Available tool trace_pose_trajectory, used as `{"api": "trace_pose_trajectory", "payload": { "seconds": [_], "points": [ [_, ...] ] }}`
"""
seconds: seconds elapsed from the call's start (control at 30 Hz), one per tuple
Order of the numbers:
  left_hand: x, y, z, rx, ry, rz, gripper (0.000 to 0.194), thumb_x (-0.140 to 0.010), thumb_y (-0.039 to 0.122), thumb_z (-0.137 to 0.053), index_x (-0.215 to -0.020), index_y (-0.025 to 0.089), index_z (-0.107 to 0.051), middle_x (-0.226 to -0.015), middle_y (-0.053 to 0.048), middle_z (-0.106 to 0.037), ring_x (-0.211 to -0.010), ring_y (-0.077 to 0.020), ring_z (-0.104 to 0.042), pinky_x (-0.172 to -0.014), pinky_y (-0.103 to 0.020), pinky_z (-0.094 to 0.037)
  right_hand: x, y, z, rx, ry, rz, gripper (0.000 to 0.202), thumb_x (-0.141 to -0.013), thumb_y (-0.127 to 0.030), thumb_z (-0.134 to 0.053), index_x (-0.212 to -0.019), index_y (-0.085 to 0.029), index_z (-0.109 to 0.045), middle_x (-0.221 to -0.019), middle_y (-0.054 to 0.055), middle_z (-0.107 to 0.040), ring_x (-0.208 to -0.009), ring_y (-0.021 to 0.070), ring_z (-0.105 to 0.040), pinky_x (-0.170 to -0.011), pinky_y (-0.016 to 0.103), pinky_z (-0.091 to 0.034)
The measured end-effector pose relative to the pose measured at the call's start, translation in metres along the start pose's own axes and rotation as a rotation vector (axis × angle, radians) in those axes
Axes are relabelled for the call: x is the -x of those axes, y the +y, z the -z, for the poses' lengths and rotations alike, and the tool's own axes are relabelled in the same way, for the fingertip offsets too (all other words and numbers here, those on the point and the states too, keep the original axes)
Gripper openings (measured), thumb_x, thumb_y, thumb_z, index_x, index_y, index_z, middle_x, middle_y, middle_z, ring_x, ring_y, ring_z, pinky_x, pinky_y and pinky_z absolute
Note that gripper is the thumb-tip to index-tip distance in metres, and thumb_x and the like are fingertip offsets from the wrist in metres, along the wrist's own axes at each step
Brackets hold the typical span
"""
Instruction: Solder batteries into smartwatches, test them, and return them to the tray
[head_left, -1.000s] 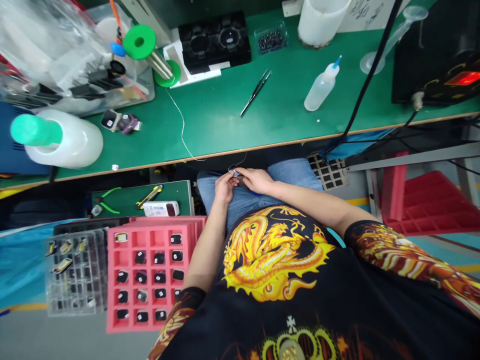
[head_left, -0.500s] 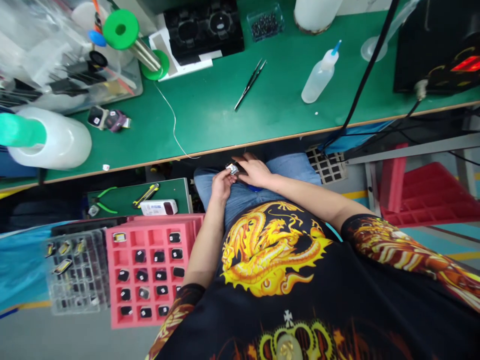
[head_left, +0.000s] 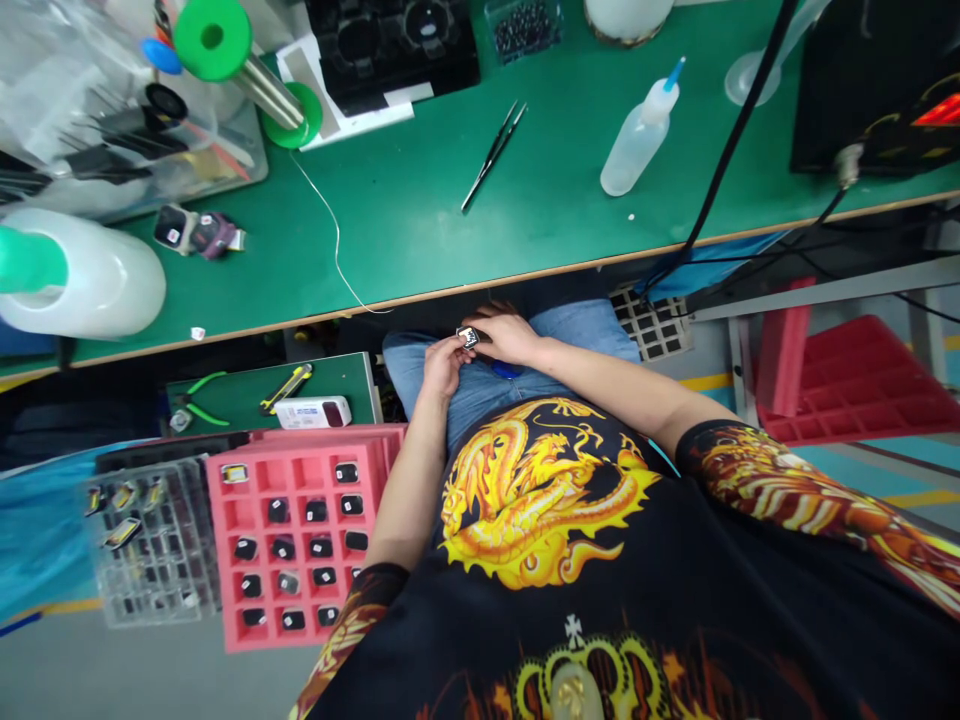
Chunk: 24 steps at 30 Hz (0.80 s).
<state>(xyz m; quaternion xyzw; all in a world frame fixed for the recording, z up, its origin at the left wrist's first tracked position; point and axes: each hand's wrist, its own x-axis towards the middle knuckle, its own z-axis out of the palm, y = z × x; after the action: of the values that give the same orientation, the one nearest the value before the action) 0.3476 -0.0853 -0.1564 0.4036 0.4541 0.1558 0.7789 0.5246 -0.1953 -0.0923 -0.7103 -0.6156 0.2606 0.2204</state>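
Note:
A small dark smartwatch case [head_left: 468, 338], with a pale patterned face turned up, is held between my hands above my lap. My left hand [head_left: 444, 364] pinches its near left edge between thumb and fingers. Curled around the opposite side, my right hand [head_left: 511, 338] has its fingers closed against the case, and some of its fingertips are hidden. The case is too small in view to make out its details.
The green bench [head_left: 420, 240] bears tweezers [head_left: 493, 157], a dropper bottle [head_left: 636, 140], a solder reel [head_left: 274, 100] and a white bottle [head_left: 112, 275]. To my left are a pink tray [head_left: 289, 535] of watch cases, clear trays [head_left: 154, 540], green-handled cutters [head_left: 202, 400] and a yellow knife [head_left: 286, 390].
The watch case has turned slightly in my fingers, so its patterned face shows more clearly. My hands stay together over my lap. The view has shifted a little.

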Motion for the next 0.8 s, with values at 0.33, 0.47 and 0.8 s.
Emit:
{"api": "trace_pose_trajectory", "payload": {
  "seconds": [0.33, 0.47, 0.8],
  "points": [
    [0.0067, 0.0076, -0.0064, 0.071, -0.009, -0.068, 0.031, -0.084, 0.043, -0.085, -0.089, 0.012, -0.078, -0.079, -0.008, -0.074, -0.064, -0.0162, -0.069, -0.056, -0.026, -0.051, -0.0018, 0.0009, -0.0012, -0.017, 0.019, 0.016, 0.038, -0.105, -0.043, -0.064, -0.137, -0.024, -0.073, -0.142, 0.010, -0.069, -0.136, 0.0305, -0.059, -0.126, 0.042, -0.035],
    [0.0063, 0.0073, -0.0071, 0.069, 0.008, -0.065, 0.030, -0.087, 0.042, -0.084, -0.090, 0.013, -0.077, -0.080, -0.006, -0.075, -0.064, -0.0150, -0.068, -0.056, -0.025, -0.051, -0.0025, 0.0015, -0.0021, -0.027, 0.029, 0.024, 0.037, -0.105, -0.041, -0.064, -0.136, -0.025, -0.074, -0.145, 0.009, -0.068, -0.139, 0.0282, -0.058, -0.128, 0.040, -0.033],
    [0.0022, 0.0005, -0.0030, 0.005, 0.015, -0.048, 0.027, -0.105, 0.040, -0.074, -0.099, 0.013, -0.071, -0.086, -0.001, -0.070, -0.069, -0.0127, -0.066, -0.064, -0.027, -0.059, -0.0034, 0.0024, -0.0047, -0.046, 0.059, 0.030, 0.032, -0.103, -0.040, -0.068, -0.131, -0.025, -0.074, -0.138, 0.008, -0.069, -0.134, 0.0262, -0.062, -0.129, 0.039, -0.033]
  ]
}}
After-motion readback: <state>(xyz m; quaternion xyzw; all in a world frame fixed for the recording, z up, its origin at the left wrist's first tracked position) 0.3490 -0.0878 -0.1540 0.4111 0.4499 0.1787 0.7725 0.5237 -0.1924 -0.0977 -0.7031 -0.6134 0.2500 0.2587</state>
